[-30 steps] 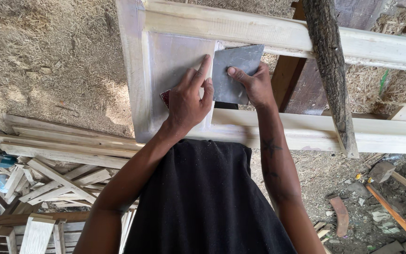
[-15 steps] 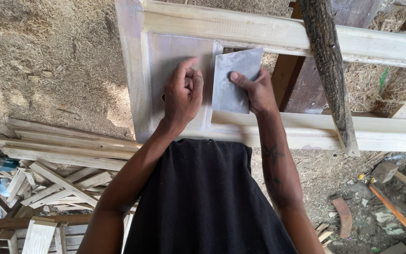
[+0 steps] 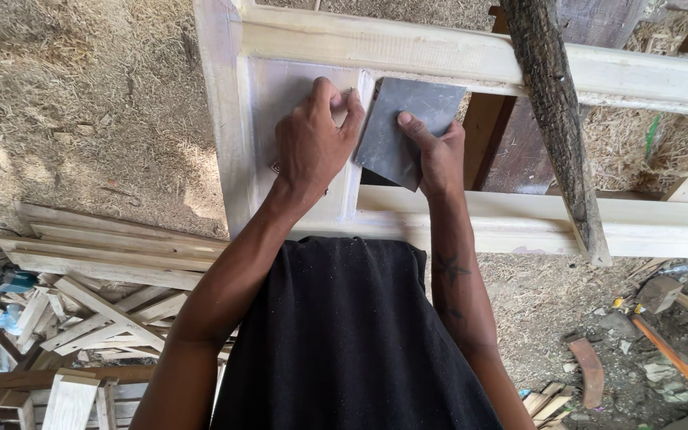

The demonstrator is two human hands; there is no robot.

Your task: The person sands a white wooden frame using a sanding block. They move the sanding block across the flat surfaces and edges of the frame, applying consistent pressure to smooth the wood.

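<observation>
View from above, looking down at my two hands on a pale wooden frame (image 3: 471, 60). My left hand (image 3: 312, 143) lay knuckles-up on the frame's flat panel (image 3: 280, 87), fingers curled with the tips pressed at the panel's right edge; a small dark red thing (image 3: 275, 168) showed under its heel, too hidden to identify, so I could not tell whether that hand gripped anything. My right hand (image 3: 439, 155) pinched a thin grey square sheet (image 3: 404, 119), thumb on top, holding it tilted over the opening just beside the panel. A dark rough timber (image 3: 555, 119) crossed the frame at right. Below lay sawdust floor (image 3: 81, 103), loose wooden slats (image 3: 97, 287) at left and scraps (image 3: 654, 350) at right.
</observation>
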